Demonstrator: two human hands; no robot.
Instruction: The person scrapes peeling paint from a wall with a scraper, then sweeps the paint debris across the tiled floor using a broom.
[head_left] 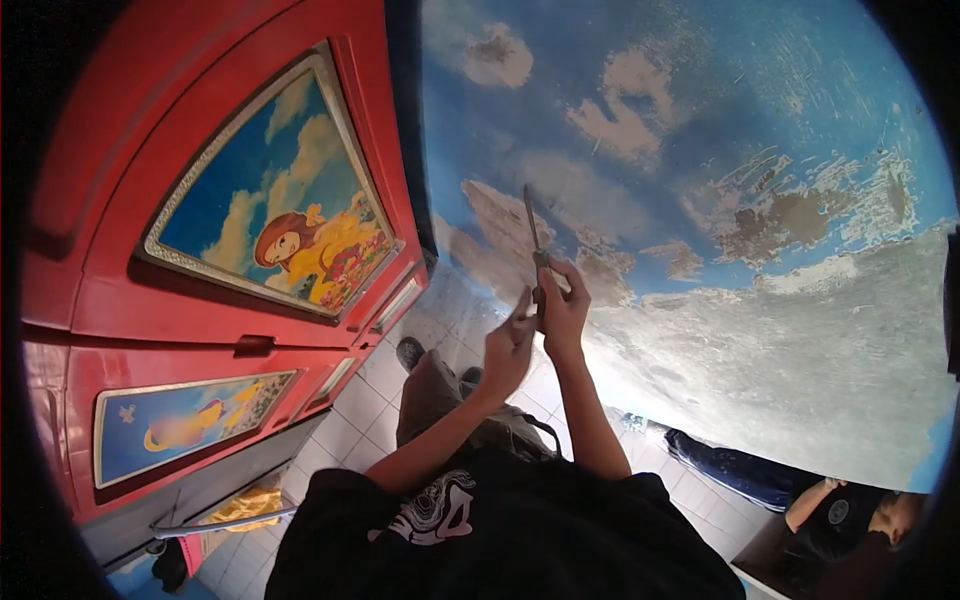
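Note:
A scraper (533, 225) points up, away from my body, its thin blade seen almost edge-on. My right hand (565, 308) is closed around its greenish handle, with the thumb near the base of the blade. Close beside the handle is my left hand (508, 348), slightly blurred, its fingers stretched upward; whether they touch the handle I cannot tell. Beyond the blade stands a wall (600, 185) painted as blue sky with clouds. Its paint is scraped off in patches, and a rough grey-white plaster band (770, 340) runs along its lower part.
A red cabinet (360, 130) with framed cartoon pictures stands close on the left. White floor tiles (340, 435) lie below. At the lower right, another person (840, 515) in dark clothes is near the wall's base. A yellow cloth (250, 507) is at the lower left.

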